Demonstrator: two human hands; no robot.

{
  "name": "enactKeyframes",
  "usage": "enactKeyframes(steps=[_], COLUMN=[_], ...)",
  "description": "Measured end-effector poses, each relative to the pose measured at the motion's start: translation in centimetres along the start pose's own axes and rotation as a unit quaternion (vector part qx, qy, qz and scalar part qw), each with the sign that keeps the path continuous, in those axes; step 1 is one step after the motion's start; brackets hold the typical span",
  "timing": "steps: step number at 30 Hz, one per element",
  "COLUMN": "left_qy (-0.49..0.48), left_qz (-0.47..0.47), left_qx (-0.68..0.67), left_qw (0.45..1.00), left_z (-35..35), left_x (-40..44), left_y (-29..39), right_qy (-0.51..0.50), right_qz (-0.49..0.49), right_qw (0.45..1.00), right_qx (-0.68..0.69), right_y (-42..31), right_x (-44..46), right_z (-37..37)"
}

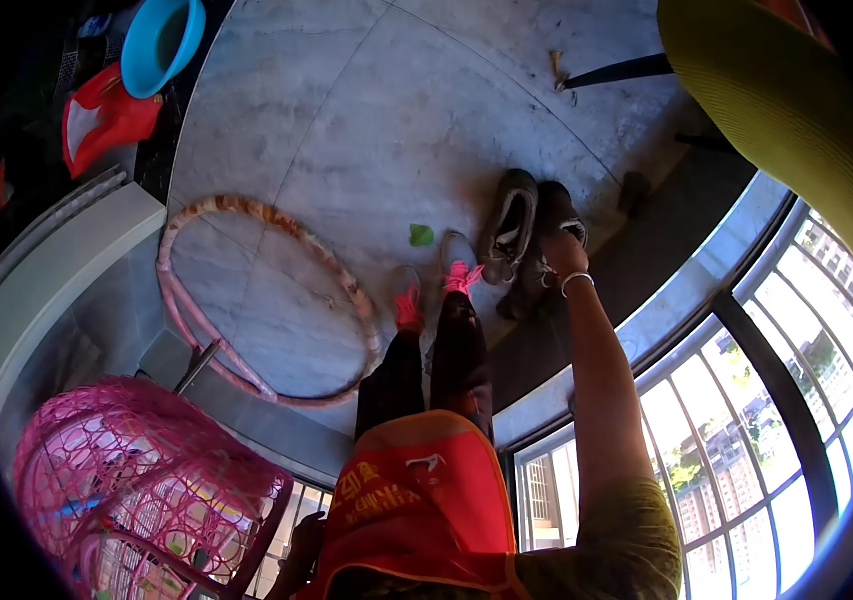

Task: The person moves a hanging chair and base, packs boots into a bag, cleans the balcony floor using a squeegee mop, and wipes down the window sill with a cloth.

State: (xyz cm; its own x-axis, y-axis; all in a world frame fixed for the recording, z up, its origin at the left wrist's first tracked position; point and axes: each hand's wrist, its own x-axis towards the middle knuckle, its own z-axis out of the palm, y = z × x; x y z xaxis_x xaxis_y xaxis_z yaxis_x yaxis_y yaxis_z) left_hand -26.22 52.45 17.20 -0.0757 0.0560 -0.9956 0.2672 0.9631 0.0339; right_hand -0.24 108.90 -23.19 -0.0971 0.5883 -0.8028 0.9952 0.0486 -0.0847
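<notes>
My right hand [565, 254], with a white band at the wrist, reaches down to a dark shoe [553, 205] on the floor. Its fingers are closed at the shoe's opening, and the fingertips are partly hidden. A second dark shoe [511, 222] lies just left of it, its light lining showing. Low in the view, my left hand [303, 548] is in deep shadow beside the red apron [417, 500] and near a pink woven basket [147, 450]; its fingers are hard to make out.
A hula hoop [342, 270] lies on the grey tiled floor [347, 150] by my feet. A green leaf [421, 235] is close to my shoe. A blue basin [162, 45] stands upper left, a yellow-green chair [777, 110] upper right, and barred windows [737, 400] run along the right.
</notes>
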Motion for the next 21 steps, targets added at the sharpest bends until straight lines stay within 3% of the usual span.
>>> enactKeyframes(steps=[1, 2, 4, 9, 11, 12, 14, 15, 16, 18, 20, 21], left_qy=[-0.001, 0.010, 0.034, 0.050, 0.055, 0.062, 0.039, 0.051, 0.063, 0.058, 0.054, 0.051], left_qz=[-0.001, -0.070, -0.204, -0.145, -0.147, -0.150, -0.135, -0.146, -0.153, -0.131, -0.116, -0.084], left_qx=[-0.003, -0.084, -0.245, -0.200, -0.201, -0.200, -0.226, -0.285, -0.344, -0.356, -0.380, -0.398], left_qw=[1.000, 0.994, 0.947, 0.968, 0.967, 0.966, 0.964, 0.946, 0.924, 0.923, 0.916, 0.912], left_z=[0.2, -0.1, -0.4, 0.5, 1.2, 1.5, 1.5, 1.2, 1.1, 0.7, 0.2, 0.2], left_x=[0.1, 0.4, 0.7, 1.2, 2.1, 2.4, 2.4, 2.3, 2.4, 2.2, 2.6, 2.8], left_y=[0.5, 2.6, 5.5, 5.5, 5.3, 4.9, 4.9, 5.6, 6.0, 6.5, 8.4, 8.7], right_qy=[-0.067, -0.132, -0.116, -0.084, 0.061, 0.056, 0.013, 0.054, 0.014, 0.091, 0.062, 0.082], right_qz=[0.087, 0.170, 0.176, 0.169, 0.178, 0.176, 0.288, 0.297, 0.267, 0.233, 0.112, 0.089], right_qw=[0.988, 0.951, 0.943, 0.929, 0.969, 0.970, 0.924, 0.891, 0.893, 0.933, 0.975, 0.966], right_qx=[0.111, 0.221, 0.257, 0.317, 0.159, 0.159, 0.251, 0.339, 0.362, 0.261, 0.181, 0.228], right_y=[-1.0, -1.5, -1.1, -3.6, -3.3, -3.7, -4.2, -3.3, -1.7, -2.4, 4.9, 6.1], right_x=[-0.6, -0.7, -0.5, -1.0, 2.5, 3.1, 4.5, 6.0, 6.8, 2.7, 3.8, 1.7], right_z=[-1.1, -1.5, -1.2, 0.5, 5.4, 5.5, 5.5, 7.4, 7.9, 4.1, 6.8, 5.7])
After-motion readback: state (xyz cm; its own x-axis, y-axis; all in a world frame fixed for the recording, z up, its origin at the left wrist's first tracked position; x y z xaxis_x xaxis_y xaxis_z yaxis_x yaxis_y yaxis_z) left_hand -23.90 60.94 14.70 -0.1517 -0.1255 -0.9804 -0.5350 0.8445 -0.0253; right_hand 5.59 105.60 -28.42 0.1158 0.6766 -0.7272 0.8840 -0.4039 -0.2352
